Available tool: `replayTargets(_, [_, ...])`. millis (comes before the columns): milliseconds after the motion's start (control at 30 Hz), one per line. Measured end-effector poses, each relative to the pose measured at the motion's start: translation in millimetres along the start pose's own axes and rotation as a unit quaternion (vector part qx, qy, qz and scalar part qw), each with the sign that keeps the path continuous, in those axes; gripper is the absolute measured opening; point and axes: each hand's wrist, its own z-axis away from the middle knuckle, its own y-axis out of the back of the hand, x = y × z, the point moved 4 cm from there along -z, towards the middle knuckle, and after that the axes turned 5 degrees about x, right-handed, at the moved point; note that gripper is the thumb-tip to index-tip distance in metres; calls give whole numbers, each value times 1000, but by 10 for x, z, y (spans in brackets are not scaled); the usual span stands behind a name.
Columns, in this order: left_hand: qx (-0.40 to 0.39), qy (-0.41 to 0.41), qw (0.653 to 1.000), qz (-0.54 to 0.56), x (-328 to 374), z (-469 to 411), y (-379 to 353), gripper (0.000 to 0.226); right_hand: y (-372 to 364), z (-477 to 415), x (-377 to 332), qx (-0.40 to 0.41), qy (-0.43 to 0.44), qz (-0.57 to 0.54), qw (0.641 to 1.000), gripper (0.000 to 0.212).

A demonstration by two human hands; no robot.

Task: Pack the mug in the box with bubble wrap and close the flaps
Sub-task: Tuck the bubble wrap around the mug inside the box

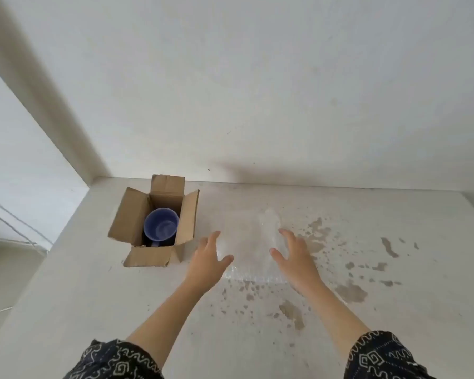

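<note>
A brown cardboard box (pixel 132 225) stands on the white table with all its flaps folded outward. A blue mug (pixel 160 228) sits upright inside it, its handle toward me. To the right of the box, a clear sheet of bubble wrap (pixel 246 242) lies flat on the table. My left hand (pixel 207 265) hovers at the sheet's left edge with fingers spread. My right hand (pixel 294 254) hovers at the sheet's right edge, also with fingers apart. Neither hand holds anything.
The white table (pixel 93 310) has brown chipped patches on its right side. A white wall (pixel 257 91) runs along the far edge, and the table's left edge drops off beside the box. Thin cables (pixel 11 217) hang at the far left.
</note>
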Motion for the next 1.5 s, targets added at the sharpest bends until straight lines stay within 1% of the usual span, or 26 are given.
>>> replayTargets(67, [-27, 71, 997, 6, -82, -95, -108, 83, -69, -93, 122, -21, -60, -37, 997, 62])
replayTargets(133, [-46, 161, 983, 76, -165, -170, -193, 90, -164, -164, 243, -44, -113, -54, 991, 69])
replayTargets(167, [-35, 203, 971, 120, -190, -223, -229, 91, -214, -211, 294, -46, -131, -51, 989, 71])
replayTargets(267, [7, 287, 930, 228, -219, -349, -321, 83, -294, -307, 341, -23, -142, -18, 989, 68])
replayTargets(333, [15, 313, 903, 293, -210, -408, -406, 77, -316, -353, 342, -5, -140, -2, 990, 65])
replayTargets(367, [11, 315, 897, 309, -183, -424, -444, 71, -318, -364, 344, 6, -140, -2, 990, 64])
replayTargets(433, [-14, 293, 905, 309, -80, -452, -489, 55, -305, -367, 371, 32, -142, -25, 989, 60])
replayTargets(533, [-54, 208, 926, 310, 165, -522, -441, 36, -230, -378, 377, 68, -134, -101, 984, 46])
replayTargets(633, [-89, 120, 928, 340, 412, -573, -230, 28, -121, -411, 197, 106, -122, -183, 970, 36])
replayTargets(700, [-101, 78, 927, 352, 518, -585, -9, 27, -49, -428, -36, 130, -116, -208, 962, 36])
replayTargets(767, [-97, 53, 924, 366, 555, -586, 259, 29, 13, -407, -337, 147, -105, -216, 959, 37])
replayTargets(867, [-61, 39, 915, 397, 470, -556, 722, 32, 68, -328, -862, 166, -51, -191, 966, 38])
replayTargets(967, [-27, 34, 892, 450, 233, -505, 1183, 29, 19, -225, -1404, 191, 44, -147, 970, 39])
replayTargets(1100, [24, 73, 878, 473, -258, -433, 1662, 26, -252, -66, -1994, 213, 147, -85, 962, 40])
replayTargets(1167, [36, 84, 880, 466, -510, -407, 1823, 26, -437, -6, -2192, 227, 193, -39, 954, 41])
replayTargets(1233, [43, 87, 885, 456, -718, -395, 1936, 29, -652, 15, -2306, 207, 230, 8, 951, 42])
replayTargets(1333, [32, 80, 888, 451, -928, -446, 2013, 31, -974, -3, -2325, 126, 260, 56, 956, 41])
replayTargets(1400, [14, 70, 897, 436, -979, -516, 2007, 30, -1134, -28, -2272, 79, 256, 79, 960, 45])
replayTargets(1500, [-35, 54, 911, 407, -938, -642, 1922, 32, -1229, -100, -2151, 58, 220, 97, 969, 58])
